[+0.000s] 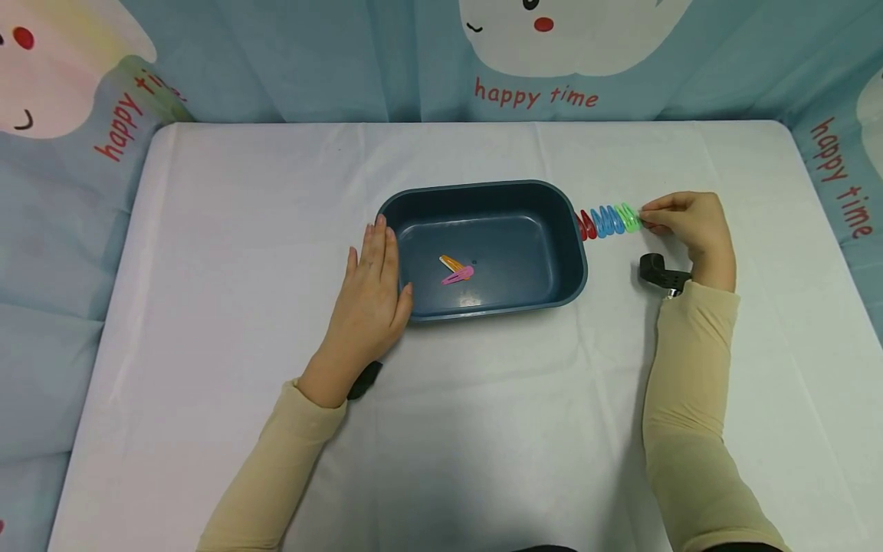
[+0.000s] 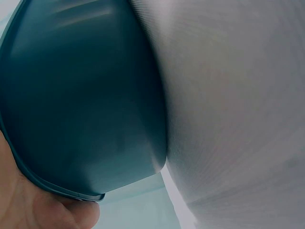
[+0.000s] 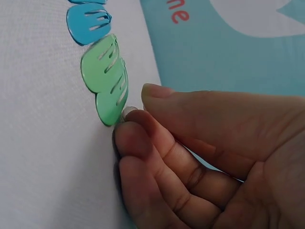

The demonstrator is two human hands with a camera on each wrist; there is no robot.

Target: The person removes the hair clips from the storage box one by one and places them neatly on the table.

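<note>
A row of snap hair clips lies on the white cloth: red clips (image 1: 586, 225) by the dark blue basin (image 1: 483, 309), then blue clips (image 1: 607, 221), then green clips (image 1: 628, 218). My right hand (image 1: 693, 222) is at the green end, its bent fingertips (image 3: 136, 138) touching or almost touching the last green clip (image 3: 112, 102). The thumb stands apart from them, with nothing visible in between. My left hand (image 1: 369, 299) lies with straight fingers against the basin's left end. Inside the basin, an orange clip (image 1: 451, 263) and a pink clip (image 1: 457, 275) overlap.
White cloth covers the table (image 1: 228, 268). A blue curtain (image 1: 331, 61) with printed faces and lettering hangs behind it and along both sides. A black wrist camera (image 1: 662, 272) sits at the right wrist.
</note>
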